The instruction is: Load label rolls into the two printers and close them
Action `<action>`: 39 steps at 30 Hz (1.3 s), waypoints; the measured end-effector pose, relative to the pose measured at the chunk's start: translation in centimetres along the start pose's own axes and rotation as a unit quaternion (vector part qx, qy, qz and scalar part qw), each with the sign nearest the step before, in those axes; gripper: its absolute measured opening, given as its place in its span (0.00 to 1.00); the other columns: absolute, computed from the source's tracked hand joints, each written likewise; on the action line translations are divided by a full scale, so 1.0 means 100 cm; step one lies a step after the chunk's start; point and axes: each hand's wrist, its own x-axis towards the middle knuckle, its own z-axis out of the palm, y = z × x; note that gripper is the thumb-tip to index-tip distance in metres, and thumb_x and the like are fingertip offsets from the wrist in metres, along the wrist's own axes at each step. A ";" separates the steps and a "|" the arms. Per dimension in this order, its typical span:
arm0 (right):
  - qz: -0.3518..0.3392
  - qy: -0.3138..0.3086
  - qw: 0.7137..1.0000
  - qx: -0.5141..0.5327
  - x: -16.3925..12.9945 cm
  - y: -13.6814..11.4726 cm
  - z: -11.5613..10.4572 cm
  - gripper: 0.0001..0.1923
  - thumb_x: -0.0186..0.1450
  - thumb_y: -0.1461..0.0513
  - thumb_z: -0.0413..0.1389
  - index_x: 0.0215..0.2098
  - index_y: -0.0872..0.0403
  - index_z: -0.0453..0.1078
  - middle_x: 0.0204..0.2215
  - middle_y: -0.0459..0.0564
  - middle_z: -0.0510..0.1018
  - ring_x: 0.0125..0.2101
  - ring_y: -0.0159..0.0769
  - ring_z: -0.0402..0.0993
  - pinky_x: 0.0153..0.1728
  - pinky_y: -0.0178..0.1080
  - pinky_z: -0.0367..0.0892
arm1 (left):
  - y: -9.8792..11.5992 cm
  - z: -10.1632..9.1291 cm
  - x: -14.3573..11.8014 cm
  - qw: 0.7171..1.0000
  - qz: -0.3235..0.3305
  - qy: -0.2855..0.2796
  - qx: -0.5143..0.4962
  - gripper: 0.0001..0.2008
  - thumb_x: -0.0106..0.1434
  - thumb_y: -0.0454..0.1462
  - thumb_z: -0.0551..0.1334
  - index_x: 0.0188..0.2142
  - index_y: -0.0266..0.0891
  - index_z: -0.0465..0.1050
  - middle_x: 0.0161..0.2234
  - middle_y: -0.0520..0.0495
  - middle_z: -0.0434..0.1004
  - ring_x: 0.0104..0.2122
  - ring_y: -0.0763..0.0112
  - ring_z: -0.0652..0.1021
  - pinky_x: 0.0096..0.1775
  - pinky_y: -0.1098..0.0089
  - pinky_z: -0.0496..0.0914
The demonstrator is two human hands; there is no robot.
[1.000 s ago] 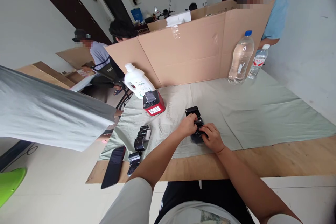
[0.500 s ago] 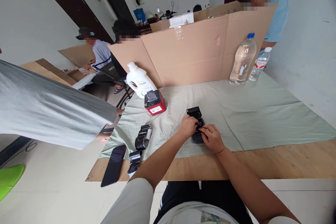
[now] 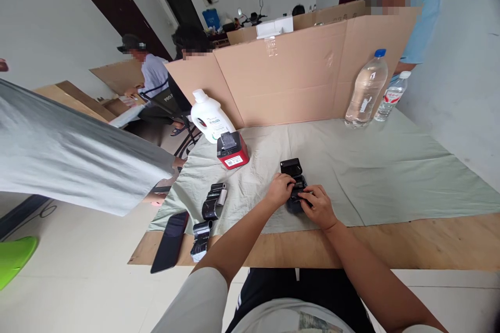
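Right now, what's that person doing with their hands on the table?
A person at a table has both hands on a small black device lying on a green cloth. The left hand grips it from one side and the right hand from the other. A red and black box, a white jug, black rolls and a phone lie off to the left.

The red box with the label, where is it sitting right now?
In the head view, the red box sits on the green cloth, left of the hands, right in front of the white jug.
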 end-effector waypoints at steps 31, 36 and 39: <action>-0.008 0.006 1.000 -0.029 -0.003 -0.010 0.000 0.07 0.63 0.62 0.57 0.39 0.51 0.75 0.35 0.52 0.73 0.38 0.40 0.67 0.40 0.45 0.69 | -0.005 0.011 -0.014 0.947 -0.049 0.080 -0.309 0.28 0.71 0.50 0.41 0.60 0.37 0.60 0.63 0.42 0.60 0.63 0.68 0.61 0.64 0.63 0.54; -0.012 -0.007 0.999 -0.038 -0.001 -0.011 -0.003 0.07 0.63 0.62 0.57 0.39 0.51 0.75 0.35 0.52 0.73 0.37 0.39 0.68 0.40 0.45 0.69 | -0.008 0.024 -0.034 0.967 0.015 0.075 -0.243 0.26 0.71 0.50 0.41 0.52 0.38 0.68 0.64 0.42 0.59 0.66 0.66 0.56 0.65 0.58 0.52; -0.020 -0.010 0.999 -0.038 -0.001 -0.012 -0.004 0.06 0.62 0.61 0.58 0.38 0.52 0.75 0.34 0.52 0.74 0.37 0.39 0.67 0.40 0.44 0.69 | -0.010 0.025 -0.045 0.979 0.032 0.064 -0.191 0.23 0.71 0.47 0.44 0.55 0.39 0.66 0.66 0.43 0.53 0.66 0.66 0.53 0.65 0.57 0.51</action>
